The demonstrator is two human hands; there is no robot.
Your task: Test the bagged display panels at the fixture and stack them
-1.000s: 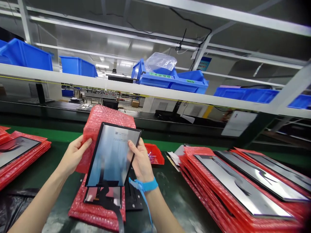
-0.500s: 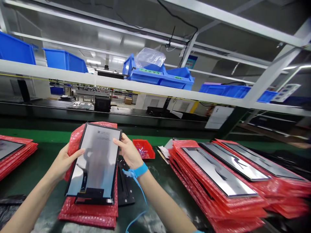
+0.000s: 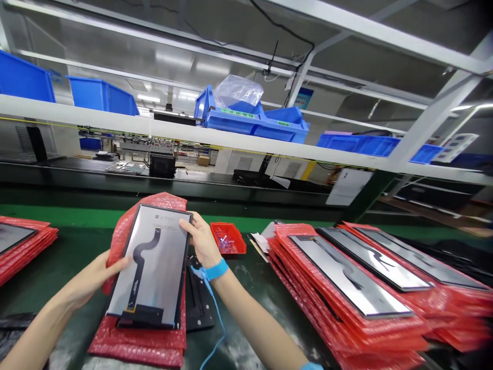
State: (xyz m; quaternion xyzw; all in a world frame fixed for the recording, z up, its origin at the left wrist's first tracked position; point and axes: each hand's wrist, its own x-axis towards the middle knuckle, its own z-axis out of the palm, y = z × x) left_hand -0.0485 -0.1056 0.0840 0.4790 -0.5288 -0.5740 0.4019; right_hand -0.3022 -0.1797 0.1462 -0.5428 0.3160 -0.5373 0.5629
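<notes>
A tablet-sized LCD panel, silver back up with a dark ribbon cable lying along it, is tilted in front of me. My left hand grips its left edge, thumb on the back, fingers hidden behind a red bubble-wrap bag. At the upper right edge my right hand pinches the panel, thumb across its back; a blue wrist strap with a cord circles that wrist. More red bubble wrap lies under the panel. A black plate shows partly behind it.
At right stand stacks of red bubble-wrap bags with LCD panels on top; another stack is at left. A red tray of small parts sits beyond my right hand. Blue bins line the overhead shelf.
The ribbon cable, bent and mostly hidden before, now lies extended up the panel's back. The panel's top has dropped slightly, and the red bag shows more above it.
</notes>
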